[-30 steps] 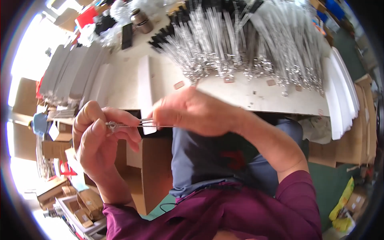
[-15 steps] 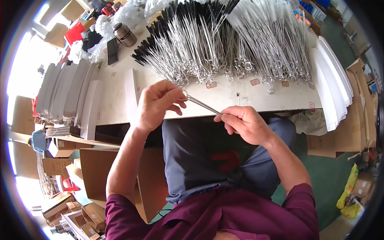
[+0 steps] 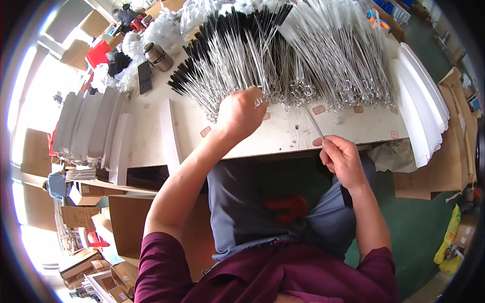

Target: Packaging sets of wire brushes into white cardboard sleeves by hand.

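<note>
A wide heap of thin wire brushes lies across the table, their ring ends toward me. The brushes on the left have black bristles (image 3: 217, 33); those on the right have clear whitish bristles (image 3: 323, 25). My left hand (image 3: 240, 115) is at the near edge of the black-bristled part, fingers bent and closed at the looped ends, a ring showing by the fingertips. Over the table's front edge, my right hand (image 3: 342, 160) pinches thin wire brushes (image 3: 314, 122) by their stems, ring ends pointing up and away. A dark bristled part shows below that hand.
Folded white card strips (image 3: 86, 126) stand stacked at the left, with more white strips (image 3: 417, 106) at the right. One white strip (image 3: 170, 131) lies alone near the left hand. A phone (image 3: 145, 77) and a metal flask (image 3: 158, 56) sit behind. An open cardboard box (image 3: 129, 222) is below.
My left hand has left the stems' ring ends and moved forward and right to the heap. My right hand has shifted right with the brushes, whose ring ends now point toward the heap.
</note>
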The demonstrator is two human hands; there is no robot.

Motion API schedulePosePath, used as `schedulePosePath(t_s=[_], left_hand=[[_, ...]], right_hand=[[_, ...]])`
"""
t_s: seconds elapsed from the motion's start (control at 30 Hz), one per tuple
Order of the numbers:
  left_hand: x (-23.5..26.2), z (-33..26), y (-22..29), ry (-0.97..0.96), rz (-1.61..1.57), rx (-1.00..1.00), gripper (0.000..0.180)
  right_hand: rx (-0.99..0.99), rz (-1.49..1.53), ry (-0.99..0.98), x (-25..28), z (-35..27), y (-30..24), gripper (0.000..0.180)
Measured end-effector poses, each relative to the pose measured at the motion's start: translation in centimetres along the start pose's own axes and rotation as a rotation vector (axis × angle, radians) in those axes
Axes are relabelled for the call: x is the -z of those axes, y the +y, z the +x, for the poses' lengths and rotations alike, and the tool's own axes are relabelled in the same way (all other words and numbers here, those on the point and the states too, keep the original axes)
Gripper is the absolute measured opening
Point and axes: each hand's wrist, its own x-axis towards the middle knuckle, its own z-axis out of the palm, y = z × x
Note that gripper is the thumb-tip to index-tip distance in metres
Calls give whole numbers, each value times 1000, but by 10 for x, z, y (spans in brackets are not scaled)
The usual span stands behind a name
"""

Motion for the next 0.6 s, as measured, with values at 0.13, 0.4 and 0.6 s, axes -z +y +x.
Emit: schedulePosePath(t_s=[0.13,0.4,0.6], left_hand=[[-15,6,5,-62,178,10,19],[-17,1,-2,29,31,-54,12],[-22,11,65,-27,-58,-245,14]], right_hand=[[-20,92,25,5,-5,11,31],[-60,200,151,27,-9,19,30],[1,491,283,43,-5,29,27]])
